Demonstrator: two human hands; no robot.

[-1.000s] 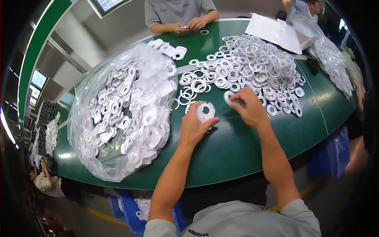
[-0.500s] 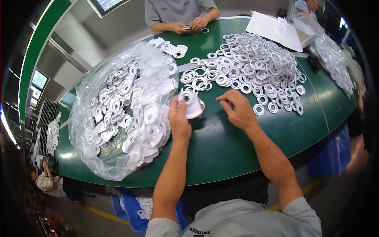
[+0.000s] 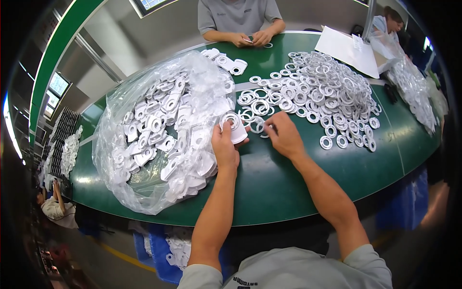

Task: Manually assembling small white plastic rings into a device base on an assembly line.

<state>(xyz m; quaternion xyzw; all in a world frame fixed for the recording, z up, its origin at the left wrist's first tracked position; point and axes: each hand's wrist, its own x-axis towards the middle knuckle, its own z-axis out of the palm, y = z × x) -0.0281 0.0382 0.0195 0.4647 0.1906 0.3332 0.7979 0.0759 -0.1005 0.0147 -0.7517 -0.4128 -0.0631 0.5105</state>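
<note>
Head view, looking down on a green surface with a curved near edge. Item 1: left hand, fingers closed around a white round plastic part with a raised ring on its face, held just above the surface beside the clear bag. Item 2: right hand, fingers pinched together at a small white ring at the near edge of the loose heap; whether the ring is lifted or lying flat cannot be told. Item 3: clear plastic bag, large, open toward the hands, filled with white parts of the same kind, lying to the left of both hands and touching the left one. Item 4: heap of white rings, spread flat across the middle and right of the surface, beyond the right hand. Item 5: sheet of white paper at the far right. Item 6: a second person in a grey shirt at the far edge, hands together on the surface.
</note>
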